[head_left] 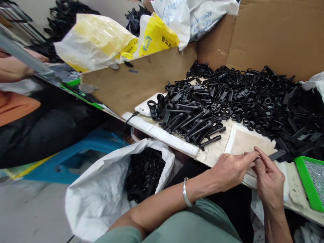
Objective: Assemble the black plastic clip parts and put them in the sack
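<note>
Gripping a black part (277, 155), right hand (271, 180) nearly closed, fingers curled.

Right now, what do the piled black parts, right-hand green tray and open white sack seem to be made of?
Black parts: likely moulded plastic, satin, with soft highlights.
Green tray: probably plastic, smooth, in one even bright colour.
White sack: perhaps woven plastic, dull; it creases and slumps, but no weave is clear.

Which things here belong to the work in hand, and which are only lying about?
Likely in use: small dark part between left hand and right hand; heaped black parts; green tray of metal pieces.

Probably just lying about: yellow bag; white device with cable.
</note>
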{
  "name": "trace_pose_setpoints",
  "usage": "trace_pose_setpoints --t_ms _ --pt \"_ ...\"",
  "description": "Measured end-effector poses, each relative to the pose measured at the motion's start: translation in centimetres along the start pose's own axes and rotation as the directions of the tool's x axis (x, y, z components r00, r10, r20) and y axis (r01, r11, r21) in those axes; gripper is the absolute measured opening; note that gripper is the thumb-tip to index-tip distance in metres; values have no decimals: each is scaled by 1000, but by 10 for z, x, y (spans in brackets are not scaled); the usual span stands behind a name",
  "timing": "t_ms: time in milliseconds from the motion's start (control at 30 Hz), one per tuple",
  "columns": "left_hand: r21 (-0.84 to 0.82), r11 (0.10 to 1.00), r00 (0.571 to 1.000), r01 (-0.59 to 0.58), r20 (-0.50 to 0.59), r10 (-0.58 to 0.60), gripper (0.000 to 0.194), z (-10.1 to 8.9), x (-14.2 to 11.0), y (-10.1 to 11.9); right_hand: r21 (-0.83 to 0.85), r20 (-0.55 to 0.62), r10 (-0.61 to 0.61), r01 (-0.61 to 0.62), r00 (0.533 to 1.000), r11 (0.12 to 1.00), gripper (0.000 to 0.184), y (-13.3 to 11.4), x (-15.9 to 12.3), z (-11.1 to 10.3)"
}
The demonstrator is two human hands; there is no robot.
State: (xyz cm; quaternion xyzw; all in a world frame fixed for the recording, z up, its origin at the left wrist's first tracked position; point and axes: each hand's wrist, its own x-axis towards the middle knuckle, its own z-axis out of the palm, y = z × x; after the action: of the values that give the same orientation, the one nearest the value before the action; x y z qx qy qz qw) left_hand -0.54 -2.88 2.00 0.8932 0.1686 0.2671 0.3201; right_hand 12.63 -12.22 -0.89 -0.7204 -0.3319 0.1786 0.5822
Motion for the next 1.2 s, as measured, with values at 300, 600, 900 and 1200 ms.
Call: trace_pose_setpoints --t_ms 300,600,900,1200 --pt "669 715 943 204 -330 39 44 -82 -4 -53 -56 -34 15 -16 999 998 45 1 36 -41" --pt "655 637 907 406 -373 -194 40 -118 31 -100 -302 8 -109 106 994 947 46 4 92 -40" --pt "697 660 864 280 -482 143 34 -104 5 -80 -706 293 -634 609 715 360 37 -23 189 19" --pt "700 673 927 238 -371 59 38 -63 -28 -77 -841 470 -475 541 744 16 25 -32 231 67"
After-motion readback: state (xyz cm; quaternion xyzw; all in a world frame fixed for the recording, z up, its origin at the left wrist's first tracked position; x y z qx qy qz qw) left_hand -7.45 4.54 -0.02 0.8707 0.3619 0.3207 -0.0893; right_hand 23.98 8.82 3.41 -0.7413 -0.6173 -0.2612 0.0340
